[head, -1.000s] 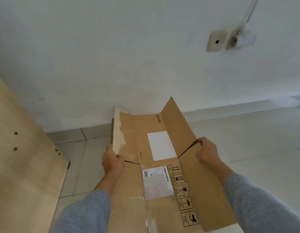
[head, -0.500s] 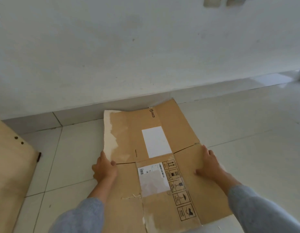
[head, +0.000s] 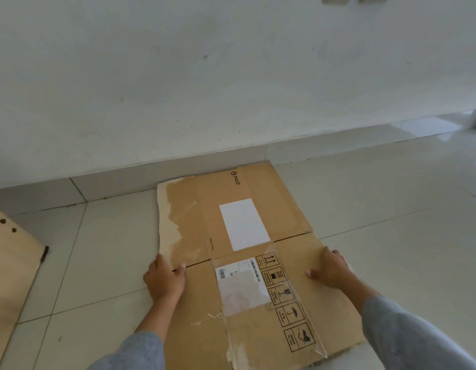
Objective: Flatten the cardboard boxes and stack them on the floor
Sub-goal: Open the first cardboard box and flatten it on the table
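A flattened brown cardboard box (head: 239, 188) lies on the white tiled floor, its far flaps spread towards the wall, with white labels and handling symbols facing up. My left hand (head: 164, 279) grips its left edge at the slit between flap and panel, thumb on top. My right hand (head: 329, 268) rests palm down on the right panel near the other slit, fingers spread.
A white wall with a tiled skirting (head: 178, 169) runs right behind the box. A light wooden board (head: 10, 263) leans in at the left edge. Bare floor tiles (head: 391, 209) lie to the right and left of the box.
The box has come down from being held up with raised flaps to lying flat on the floor. Both hands followed it down; the right hand went from gripping the edge to pressing on top.
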